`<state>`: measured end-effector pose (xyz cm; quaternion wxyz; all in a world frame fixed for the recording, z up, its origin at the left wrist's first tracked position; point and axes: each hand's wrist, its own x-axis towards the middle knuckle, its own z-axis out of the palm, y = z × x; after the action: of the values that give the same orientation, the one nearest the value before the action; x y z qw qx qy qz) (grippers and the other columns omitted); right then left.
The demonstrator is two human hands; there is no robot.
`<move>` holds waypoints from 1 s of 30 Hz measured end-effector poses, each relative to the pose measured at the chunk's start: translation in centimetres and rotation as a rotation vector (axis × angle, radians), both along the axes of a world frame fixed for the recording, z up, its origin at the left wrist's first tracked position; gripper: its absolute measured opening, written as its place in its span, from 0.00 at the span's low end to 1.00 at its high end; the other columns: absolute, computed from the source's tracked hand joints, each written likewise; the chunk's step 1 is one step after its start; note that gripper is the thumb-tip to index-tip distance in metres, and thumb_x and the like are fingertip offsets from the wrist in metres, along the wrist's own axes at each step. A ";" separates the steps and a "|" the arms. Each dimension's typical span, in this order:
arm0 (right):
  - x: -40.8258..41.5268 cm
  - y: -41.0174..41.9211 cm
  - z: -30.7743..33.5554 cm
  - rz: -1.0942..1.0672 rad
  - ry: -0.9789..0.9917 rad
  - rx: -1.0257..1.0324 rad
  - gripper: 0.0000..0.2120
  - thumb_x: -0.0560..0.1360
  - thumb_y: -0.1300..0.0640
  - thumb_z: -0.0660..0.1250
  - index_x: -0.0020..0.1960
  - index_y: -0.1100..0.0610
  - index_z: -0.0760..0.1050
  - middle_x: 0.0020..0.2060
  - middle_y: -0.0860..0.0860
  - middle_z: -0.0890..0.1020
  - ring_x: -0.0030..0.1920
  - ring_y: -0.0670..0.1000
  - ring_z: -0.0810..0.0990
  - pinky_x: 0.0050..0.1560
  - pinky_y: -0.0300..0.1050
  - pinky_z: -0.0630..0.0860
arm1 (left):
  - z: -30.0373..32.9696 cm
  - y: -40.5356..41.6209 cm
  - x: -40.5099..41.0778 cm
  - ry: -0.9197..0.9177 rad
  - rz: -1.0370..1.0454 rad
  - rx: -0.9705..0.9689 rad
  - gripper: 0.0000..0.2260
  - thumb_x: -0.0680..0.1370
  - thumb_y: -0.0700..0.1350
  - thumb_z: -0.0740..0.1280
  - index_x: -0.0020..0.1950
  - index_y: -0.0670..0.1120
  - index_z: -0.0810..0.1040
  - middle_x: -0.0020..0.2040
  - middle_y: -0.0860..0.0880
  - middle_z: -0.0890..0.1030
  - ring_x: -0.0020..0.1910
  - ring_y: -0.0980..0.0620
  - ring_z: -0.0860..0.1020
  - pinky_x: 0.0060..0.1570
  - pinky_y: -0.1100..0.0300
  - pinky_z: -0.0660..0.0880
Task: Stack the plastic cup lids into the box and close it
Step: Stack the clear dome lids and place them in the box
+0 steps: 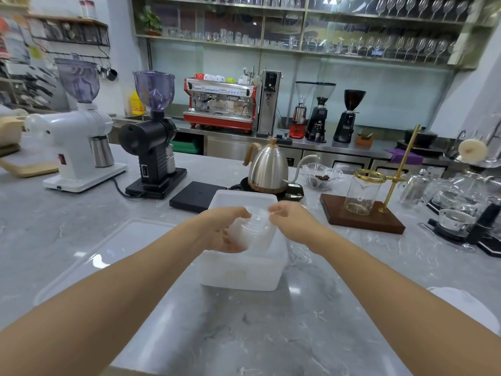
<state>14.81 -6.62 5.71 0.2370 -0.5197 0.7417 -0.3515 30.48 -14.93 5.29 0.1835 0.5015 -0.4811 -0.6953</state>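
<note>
Centre of the marble counter (271, 335): translucent white box (244, 270), open top, long axis running 12–6 from the camera. Stack of clear cup lids (253, 229) is held over the box mouth, lying tilted, its axis roughly 10–4, upper end toward 1 o'clock. Lid count not readable, edges blur together.

Left hand (225, 232) cups the stack from below and the 9 o'clock side, fingers curled round it. Right hand (291, 215) pinches the upper end of the stack from 3 o'clock, fingertips on the rim.

Box lid (108, 251) lies flat on the counter at 9 o'clock of the box, just beside it, apart from both hands.

Room: counter at 6 o'clock of the box is bare marble up to the near edge. At 3 o'clock there is a gap, then a wooden base (360, 215) carrying a glass beaker (362, 195) and a brass dripper stand (401, 164).

Tight at 12 o'clock: black scale (193, 196) sits just behind the box's far left corner, gooseneck kettle (267, 166) on its base just behind the far right corner. Glass dish (321, 176) with coffee beans beside the kettle spout.

Further out at 10–11 o'clock: black grinder (153, 147) and white grinder (76, 137), well apart from the box. Red espresso machine (219, 104) on the back counter.
</note>
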 end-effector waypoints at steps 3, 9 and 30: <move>-0.4 -0.1 -2.0 0.021 0.169 0.045 0.19 0.80 0.59 0.59 0.70 0.55 0.71 0.70 0.51 0.73 0.68 0.52 0.72 0.59 0.40 0.66 | -1.0 0.1 -1.0 -0.051 -0.015 0.001 0.20 0.75 0.43 0.73 0.61 0.38 0.69 0.48 0.38 0.76 0.44 0.41 0.79 0.44 0.46 0.80; -0.5 -0.3 -3.3 0.057 0.316 0.053 0.18 0.77 0.60 0.64 0.67 0.58 0.74 0.72 0.50 0.70 0.71 0.53 0.70 0.63 0.40 0.66 | -2.1 -0.4 -2.3 -0.111 -0.036 -0.006 0.17 0.77 0.42 0.71 0.61 0.39 0.69 0.45 0.41 0.74 0.44 0.44 0.77 0.54 0.50 0.77; 1.5 0.0 -1.6 0.147 0.943 -0.048 0.14 0.76 0.45 0.66 0.57 0.50 0.82 0.54 0.49 0.81 0.61 0.52 0.75 0.68 0.46 0.62 | -2.6 -1.1 -2.7 -0.582 -0.248 -0.528 0.21 0.78 0.57 0.66 0.55 0.38 0.70 0.42 0.43 0.81 0.39 0.44 0.86 0.48 0.51 0.83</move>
<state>16.27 -6.62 4.15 -0.1134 -0.6791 0.7212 -0.0765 27.80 -15.98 2.66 0.0772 0.5510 -0.7316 -0.3940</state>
